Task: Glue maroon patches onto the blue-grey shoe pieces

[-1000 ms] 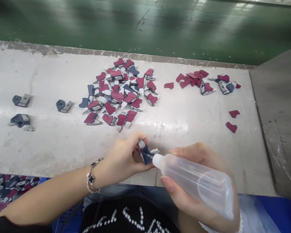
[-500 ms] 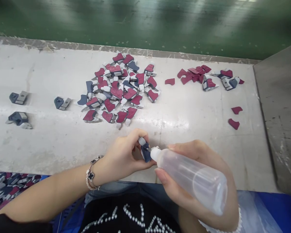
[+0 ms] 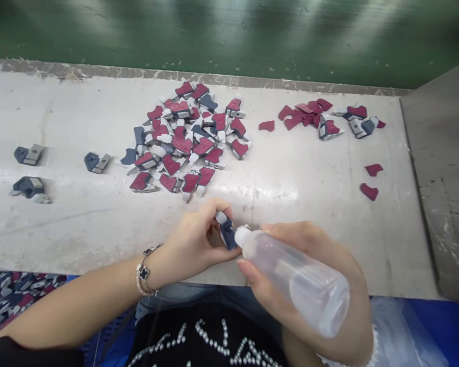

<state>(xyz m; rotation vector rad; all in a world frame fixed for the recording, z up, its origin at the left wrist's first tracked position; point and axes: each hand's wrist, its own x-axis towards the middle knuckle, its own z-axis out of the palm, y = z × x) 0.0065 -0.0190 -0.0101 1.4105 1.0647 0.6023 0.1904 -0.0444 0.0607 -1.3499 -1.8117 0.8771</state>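
- Shifted since the earlier frame: the squeeze bottle (image 3: 295, 280), its rounded base swung slightly toward 9 o'clock, its white cap staying close to the held part.
- Left hand (image 3: 193, 245): fingers closed in a pinch around a navy-and-grey moulded part (image 3: 227, 233), angular and hollowed on its navy face, raised above the tabletop (image 3: 290, 204) near its front edge.
- Right hand (image 3: 340, 267): fingers wrapped around the bottle, smooth, translucent and cylindrical; it slants from its cap down toward between 4 and 5 o'clock. Whether the narrow tip touches the part cannot be told.
- At 11 o'clock from the held part, a heap of moulded parts (image 3: 181, 145), grey and navy, most topped with notched maroon faces.
- Toward 10 o'clock, three separate navy-and-grey parts (image 3: 95, 162) with angular recesses.
- Toward 1 o'clock, a small overlapping pile of thin, flat maroon pieces (image 3: 308, 113); a few assembled parts (image 3: 330, 127) lie just beside it toward 3 o'clock.
- Between 2 and 3 o'clock, two loose maroon pieces (image 3: 369, 191) with curved notches.
- Tabletop pale, scuffed and glossy in patches; a scratched grey panel (image 3: 443, 193) stands at its 3 o'clock end.
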